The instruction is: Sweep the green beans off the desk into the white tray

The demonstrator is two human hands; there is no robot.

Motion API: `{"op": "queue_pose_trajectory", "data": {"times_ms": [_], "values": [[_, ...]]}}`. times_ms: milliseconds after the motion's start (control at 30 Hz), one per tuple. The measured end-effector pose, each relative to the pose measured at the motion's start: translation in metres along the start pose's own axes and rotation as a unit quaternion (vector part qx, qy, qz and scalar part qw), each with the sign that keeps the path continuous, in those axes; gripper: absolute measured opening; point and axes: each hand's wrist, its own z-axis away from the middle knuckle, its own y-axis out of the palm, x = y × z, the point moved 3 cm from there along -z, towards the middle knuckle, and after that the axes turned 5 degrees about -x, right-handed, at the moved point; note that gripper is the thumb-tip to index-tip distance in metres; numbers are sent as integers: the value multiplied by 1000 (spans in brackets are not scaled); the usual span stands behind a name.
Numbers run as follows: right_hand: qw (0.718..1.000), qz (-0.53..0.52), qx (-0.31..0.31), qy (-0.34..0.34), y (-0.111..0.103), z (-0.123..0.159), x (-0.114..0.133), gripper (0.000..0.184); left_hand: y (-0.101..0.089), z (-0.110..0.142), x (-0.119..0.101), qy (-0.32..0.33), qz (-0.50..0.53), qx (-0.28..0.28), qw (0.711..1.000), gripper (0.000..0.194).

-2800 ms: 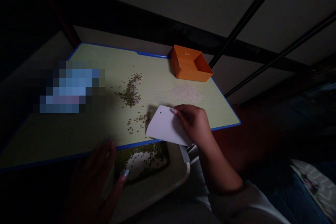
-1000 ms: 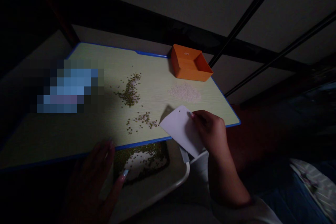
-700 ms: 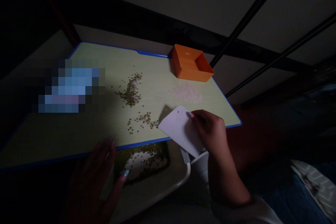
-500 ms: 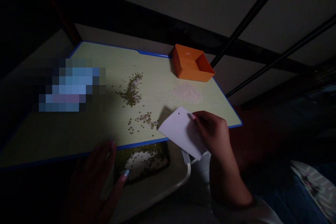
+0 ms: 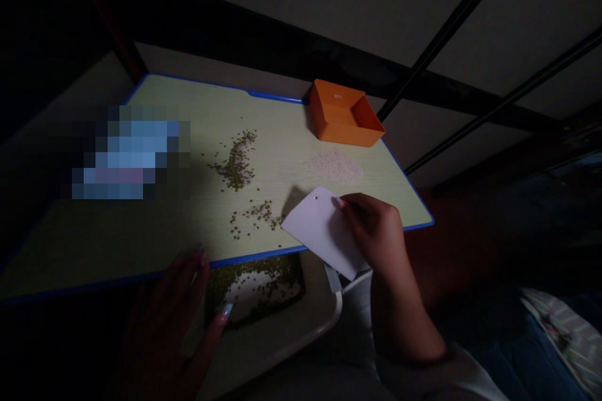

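Pinched in my right hand (image 5: 374,225) is a flat white scraper (image 5: 324,225) with a small hole near its upper corner. Its left edge is close to a scatter of small green beans (image 5: 263,213) mixed with pale grains. A larger pile of green beans and grains (image 5: 237,163) lies farther back on the table. Behind the scraper is a pile of pale grains (image 5: 336,165). My left hand (image 5: 179,307), in deep shadow, has thumb and fingers apart at the table's front edge, beside a container (image 5: 301,319) holding green beans and white grains.
The pale green table (image 5: 188,100) has a blue rim. On its back right stands an orange open box (image 5: 348,119). A blurred-out bluish patch (image 5: 126,156) covers something at the left. Dark panelled walls rise behind, and fabric (image 5: 508,344) lies at the lower right.
My right hand and the scraper have shifted slightly left and farther from me. The left hand stays about where it was.
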Motion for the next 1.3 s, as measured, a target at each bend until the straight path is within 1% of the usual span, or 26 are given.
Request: {"op": "queue_pose_trajectory", "data": {"times_ms": [133,267,433,600,833,933,1067,1200,1300], "values": [[1000,-12,27,-11,-2,0,4,23,1,1,0,-10,-3,8,1000,70],[1000,14,7,-3,-6,1,3,23,3,2,1,-8,-5,15,1000,70],[999,36,16,-2,-5,2,3,24,2,1,2,-6,-3,9,1000,70],[998,64,-4,2,-6,-1,-2,23,1,0,1,6,-2,1,1000,69],[1000,24,10,13,4,-8,-4,25,3,2,1,-19,1,11,1000,70],[1000,16,12,5,6,-10,-2,26,3,1,2,-14,-1,8,1000,70],[999,-6,38,-4,4,-9,-1,25,2,0,2,-4,-2,6,1000,69],[1000,-10,23,0,-1,-7,-3,24,3,3,3,-9,1,14,1000,69],[1000,-6,10,6,-1,-9,-3,25,3,3,3,-20,1,18,1000,69]]}}
